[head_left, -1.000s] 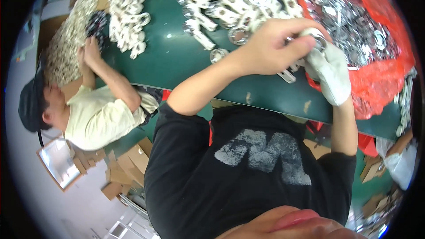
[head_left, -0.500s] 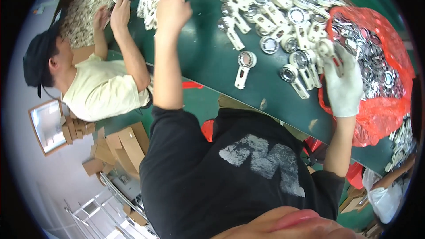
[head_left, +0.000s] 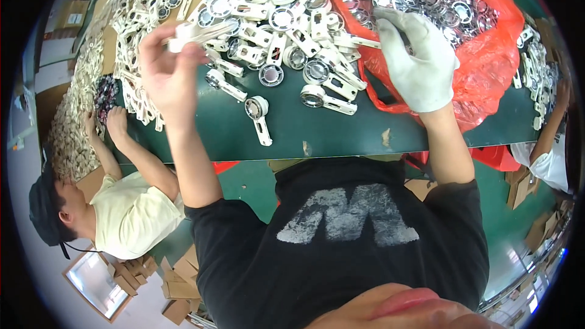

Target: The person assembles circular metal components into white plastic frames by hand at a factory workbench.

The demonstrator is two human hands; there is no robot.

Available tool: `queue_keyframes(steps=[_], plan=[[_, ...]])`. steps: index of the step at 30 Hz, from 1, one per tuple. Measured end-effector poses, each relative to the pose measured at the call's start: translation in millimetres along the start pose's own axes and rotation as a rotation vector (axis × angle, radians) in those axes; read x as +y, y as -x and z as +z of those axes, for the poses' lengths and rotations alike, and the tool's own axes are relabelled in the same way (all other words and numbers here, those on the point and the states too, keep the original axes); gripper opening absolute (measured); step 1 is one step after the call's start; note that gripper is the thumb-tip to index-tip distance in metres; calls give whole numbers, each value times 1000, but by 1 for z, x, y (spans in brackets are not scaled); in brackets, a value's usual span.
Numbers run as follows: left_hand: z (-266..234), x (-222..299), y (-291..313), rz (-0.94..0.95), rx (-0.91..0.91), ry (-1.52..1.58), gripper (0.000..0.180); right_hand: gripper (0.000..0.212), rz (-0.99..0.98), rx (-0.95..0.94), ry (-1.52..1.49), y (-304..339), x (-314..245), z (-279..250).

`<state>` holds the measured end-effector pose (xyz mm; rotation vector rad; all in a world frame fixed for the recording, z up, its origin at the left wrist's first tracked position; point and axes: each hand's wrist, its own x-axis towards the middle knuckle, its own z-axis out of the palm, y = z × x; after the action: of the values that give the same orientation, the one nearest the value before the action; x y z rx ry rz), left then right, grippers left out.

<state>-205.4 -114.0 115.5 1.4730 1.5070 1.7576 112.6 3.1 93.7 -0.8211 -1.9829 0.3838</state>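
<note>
My bare left hand [head_left: 167, 76] is raised over the left side of the pile. Its thumb and fingers are closed on a white plastic part [head_left: 184, 36], blurred, with a round head and a handle. My right hand [head_left: 420, 64], in a white glove, is at the near left rim of a red plastic bag [head_left: 481, 76]. Its fingers are curved and apart, and I see nothing between them. Silver rings [head_left: 461, 12] fill the bag. Left of it lie many white handled parts [head_left: 275, 49] with silver rings in their heads. One such part [head_left: 261, 123] rests alone near the table edge.
The green table [head_left: 353, 137] runs across in front of me. At the left, a co-worker in a black cap [head_left: 46, 207] handles small dark pieces by a heap of white parts [head_left: 67, 128]. Another person's arm [head_left: 551, 125] reaches in at the far right. Cardboard boxes [head_left: 183, 280] are on the floor.
The view has turned right. My left hand, empty before, now holds a white part. My right hand held a white part earlier and now has its fingers apart beside the bag.
</note>
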Motion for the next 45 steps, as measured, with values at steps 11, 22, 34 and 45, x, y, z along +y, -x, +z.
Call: queue_keyframes(steps=[11,22,34,45], plan=[[227,-9,-63,-40,-430,116,19,26,610,32,-206,-15,31,-15],[259,-28,-69,328,-584,-751,37,15,699,176,-401,-19,34,-27],[143,35,-39,237,-557,-274,30,30,495,-405,34,-16,-7,-22],[149,-4,7,260,-329,-129,13,25,575,-774,-253,-11,-22,-11]])
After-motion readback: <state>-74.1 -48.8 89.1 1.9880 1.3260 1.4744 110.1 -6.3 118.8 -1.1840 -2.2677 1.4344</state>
